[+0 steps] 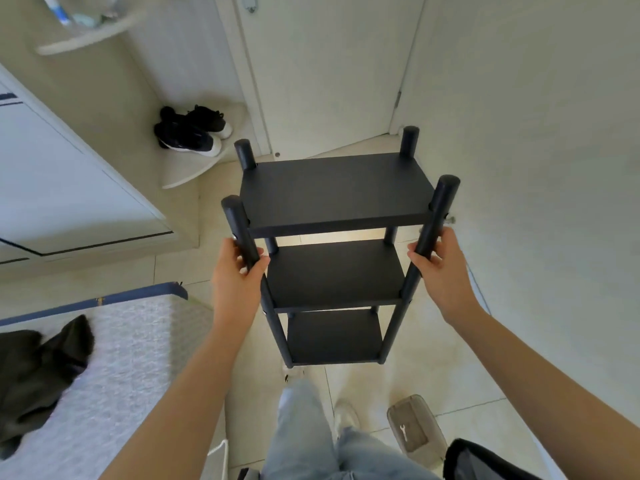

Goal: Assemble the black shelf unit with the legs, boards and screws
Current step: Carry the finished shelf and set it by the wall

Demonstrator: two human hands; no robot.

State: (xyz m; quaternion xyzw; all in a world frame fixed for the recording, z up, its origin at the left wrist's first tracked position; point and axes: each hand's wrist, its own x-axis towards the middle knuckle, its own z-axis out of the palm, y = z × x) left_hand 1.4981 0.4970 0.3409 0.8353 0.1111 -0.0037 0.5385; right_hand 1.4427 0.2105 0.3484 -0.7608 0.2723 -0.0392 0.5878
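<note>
The black shelf unit [336,192] stands upright on the tiled floor in front of me, with three boards stacked between four round legs. My left hand [239,271] grips the near left leg [239,230] just below the top board. My right hand [438,268] grips the near right leg [438,209] at the same height. The two far legs poke up behind the top board. A small screw end shows on the right leg near the top board.
A clear plastic tray [415,431] with a small wrench in it lies on the floor by my right foot. Black shoes [190,131] sit on a low corner shelf at the back left. A bed with dark clothing [38,368] is at the left, and a white door [329,71] is ahead.
</note>
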